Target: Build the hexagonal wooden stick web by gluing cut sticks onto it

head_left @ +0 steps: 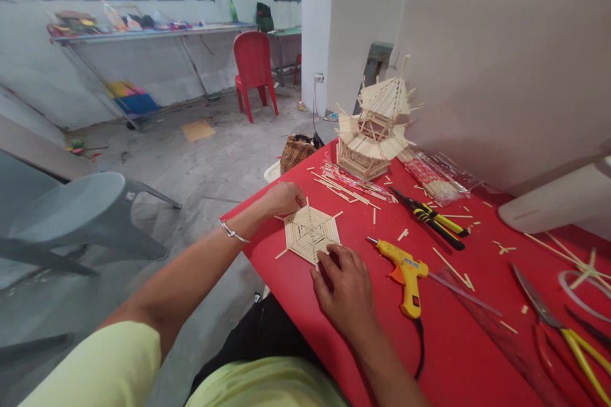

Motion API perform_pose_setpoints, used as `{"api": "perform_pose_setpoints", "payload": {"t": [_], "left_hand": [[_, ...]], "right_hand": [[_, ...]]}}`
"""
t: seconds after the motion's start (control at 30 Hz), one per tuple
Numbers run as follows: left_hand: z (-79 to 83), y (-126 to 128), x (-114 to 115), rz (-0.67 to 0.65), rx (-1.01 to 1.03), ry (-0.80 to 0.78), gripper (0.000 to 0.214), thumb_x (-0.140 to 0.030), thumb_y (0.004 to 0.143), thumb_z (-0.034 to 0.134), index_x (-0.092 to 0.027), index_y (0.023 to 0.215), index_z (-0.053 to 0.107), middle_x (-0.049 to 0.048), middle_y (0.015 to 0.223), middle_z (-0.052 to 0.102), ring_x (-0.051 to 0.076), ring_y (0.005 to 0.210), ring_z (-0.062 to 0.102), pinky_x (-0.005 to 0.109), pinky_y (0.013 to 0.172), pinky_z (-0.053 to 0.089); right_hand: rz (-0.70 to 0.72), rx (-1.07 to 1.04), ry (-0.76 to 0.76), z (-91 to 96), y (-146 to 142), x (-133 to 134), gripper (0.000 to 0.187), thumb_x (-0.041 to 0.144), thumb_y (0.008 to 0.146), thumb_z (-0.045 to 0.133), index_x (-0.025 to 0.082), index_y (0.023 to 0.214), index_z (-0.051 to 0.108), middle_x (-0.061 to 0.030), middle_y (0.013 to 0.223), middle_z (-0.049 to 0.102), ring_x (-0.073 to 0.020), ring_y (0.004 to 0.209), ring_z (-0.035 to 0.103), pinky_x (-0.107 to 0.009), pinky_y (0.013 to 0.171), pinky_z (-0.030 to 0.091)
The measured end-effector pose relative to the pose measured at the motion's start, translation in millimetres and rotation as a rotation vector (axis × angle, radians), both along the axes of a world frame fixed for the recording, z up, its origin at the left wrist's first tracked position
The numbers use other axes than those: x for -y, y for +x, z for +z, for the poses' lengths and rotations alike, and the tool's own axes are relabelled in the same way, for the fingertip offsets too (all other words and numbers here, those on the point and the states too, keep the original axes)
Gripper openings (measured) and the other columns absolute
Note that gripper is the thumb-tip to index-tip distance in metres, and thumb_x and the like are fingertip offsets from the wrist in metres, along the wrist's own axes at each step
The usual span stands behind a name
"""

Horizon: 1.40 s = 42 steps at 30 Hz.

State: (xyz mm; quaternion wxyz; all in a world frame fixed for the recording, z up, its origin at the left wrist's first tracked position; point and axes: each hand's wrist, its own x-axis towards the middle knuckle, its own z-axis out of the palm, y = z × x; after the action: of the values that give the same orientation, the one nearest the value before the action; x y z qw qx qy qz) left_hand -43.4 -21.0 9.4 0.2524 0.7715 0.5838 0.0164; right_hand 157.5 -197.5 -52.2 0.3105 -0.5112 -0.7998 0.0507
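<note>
A flat hexagonal stick panel (305,236), built from pale wooden sticks in rings like a web, lies on the red tabletop near its left edge. Several longer sticks jut out from its corners. My left hand (285,198) is at its upper left side, fingers curled closed at the rim; the fingertips are partly hidden. At the lower right rim is my right hand (347,286), its bent fingers apart and the fingertips touching the panel. A yellow glue gun (403,270) with a glue stick in its back lies to the right of my right hand.
A tiered stick pagoda (375,133) stands at the table's far corner. Loose sticks (344,191), packed sticks (432,175), yellow-black pliers (434,222) and metal snips (548,318) lie about. A grey stool (71,210) stands left, a red chair (254,63) farther back.
</note>
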Motion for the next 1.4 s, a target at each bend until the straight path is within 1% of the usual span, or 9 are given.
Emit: {"api": "perform_pose_setpoints", "payload": {"t": [0.2, 0.37, 0.47, 0.63, 0.83, 0.97, 1.17, 1.3, 1.4], "left_hand": [[5.5, 1.4, -3.7, 0.009, -0.11, -0.011, 0.037, -0.007, 0.059, 0.063, -0.022, 0.088, 0.081, 0.0006, 0.074, 0.075, 0.015, 0.068, 0.062, 0.021, 0.059, 0.041], [5.6, 7.1, -4.6, 0.04, -0.203, 0.01, 0.034, -0.008, 0.057, 0.062, -0.021, 0.083, 0.08, 0.0036, 0.074, 0.074, 0.018, 0.067, 0.061, 0.024, 0.058, 0.04], [10.1, 7.9, -5.4, 0.028, -0.222, -0.02, 0.031, -0.009, 0.056, 0.062, -0.02, 0.078, 0.081, 0.0034, 0.07, 0.073, 0.017, 0.064, 0.06, 0.025, 0.057, 0.04], [17.4, 5.7, -6.3, 0.01, -0.213, -0.073, 0.024, -0.012, 0.06, 0.063, -0.018, 0.074, 0.081, 0.0044, 0.066, 0.073, 0.017, 0.063, 0.061, 0.025, 0.059, 0.041], [13.4, 4.0, -1.1, 0.017, -0.143, -0.078, 0.025, -0.011, 0.063, 0.062, -0.017, 0.077, 0.082, 0.0044, 0.066, 0.073, 0.016, 0.063, 0.061, 0.024, 0.06, 0.044], [10.0, 0.9, 1.2, 0.032, -0.114, -0.07, 0.026, -0.011, 0.062, 0.063, -0.018, 0.079, 0.082, 0.0029, 0.065, 0.072, 0.015, 0.062, 0.06, 0.023, 0.056, 0.042], [6.3, 0.7, 1.4, 0.074, -0.149, -0.039, 0.032, -0.005, 0.051, 0.061, -0.02, 0.073, 0.079, 0.0007, 0.059, 0.068, 0.014, 0.058, 0.057, 0.022, 0.053, 0.039], [7.7, 1.1, 3.4, 0.102, -0.147, -0.028, 0.023, -0.008, 0.053, 0.059, -0.017, 0.065, 0.075, 0.0016, 0.052, 0.064, 0.014, 0.054, 0.054, 0.024, 0.052, 0.038], [9.2, -2.1, 4.6, 0.119, -0.123, -0.032, 0.022, -0.009, 0.055, 0.059, -0.017, 0.067, 0.076, 0.0012, 0.053, 0.063, 0.014, 0.053, 0.054, 0.024, 0.053, 0.038]], "right_hand": [[0.001, -0.009, 0.013, -0.2, -0.4, 0.0, 0.03, 0.028, 0.094, 0.06, 0.02, 0.122, 0.065, -0.0125, 0.122, 0.062, -0.0296, 0.114, 0.053, -0.047, 0.094, 0.048], [0.002, 0.0, 0.013, 0.2, -0.4, 0.1, 0.03, 0.027, 0.094, 0.06, 0.019, 0.122, 0.065, -0.0128, 0.122, 0.062, -0.0294, 0.114, 0.053, -0.047, 0.094, 0.048], [-0.003, -0.001, 0.015, 0.2, -0.4, 0.0, 0.03, 0.028, 0.094, 0.06, 0.02, 0.122, 0.066, -0.013, 0.122, 0.062, -0.029, 0.114, 0.053, -0.046, 0.094, 0.048], [-0.004, 0.005, 0.014, 1.1, -0.4, -0.1, 0.03, 0.028, 0.093, 0.061, 0.019, 0.122, 0.066, -0.0129, 0.121, 0.062, -0.0287, 0.114, 0.053, -0.046, 0.095, 0.048], [-0.001, 0.002, 0.016, 1.7, -0.2, 0.2, 0.03, 0.027, 0.094, 0.06, 0.019, 0.122, 0.066, -0.0132, 0.122, 0.062, -0.0292, 0.114, 0.053, -0.047, 0.094, 0.048], [0.002, 0.002, 0.012, 0.8, 0.0, -0.1, 0.03, 0.028, 0.094, 0.06, 0.02, 0.122, 0.066, -0.0128, 0.122, 0.062, -0.0291, 0.114, 0.053, -0.047, 0.094, 0.048], [0.0, 0.006, 0.006, 0.7, 0.1, 0.0, 0.03, 0.028, 0.094, 0.06, 0.02, 0.122, 0.065, -0.0127, 0.123, 0.062, -0.029, 0.114, 0.053, -0.047, 0.094, 0.048], [0.001, 0.0, 0.009, 1.1, -0.1, 0.1, 0.03, 0.028, 0.094, 0.06, 0.02, 0.123, 0.065, -0.0127, 0.122, 0.062, -0.0289, 0.115, 0.053, -0.047, 0.095, 0.047], [0.003, 0.002, 0.006, 1.2, -0.1, 0.0, 0.03, 0.028, 0.094, 0.06, 0.02, 0.123, 0.065, -0.0128, 0.122, 0.062, -0.0287, 0.114, 0.053, -0.047, 0.094, 0.047]]}}
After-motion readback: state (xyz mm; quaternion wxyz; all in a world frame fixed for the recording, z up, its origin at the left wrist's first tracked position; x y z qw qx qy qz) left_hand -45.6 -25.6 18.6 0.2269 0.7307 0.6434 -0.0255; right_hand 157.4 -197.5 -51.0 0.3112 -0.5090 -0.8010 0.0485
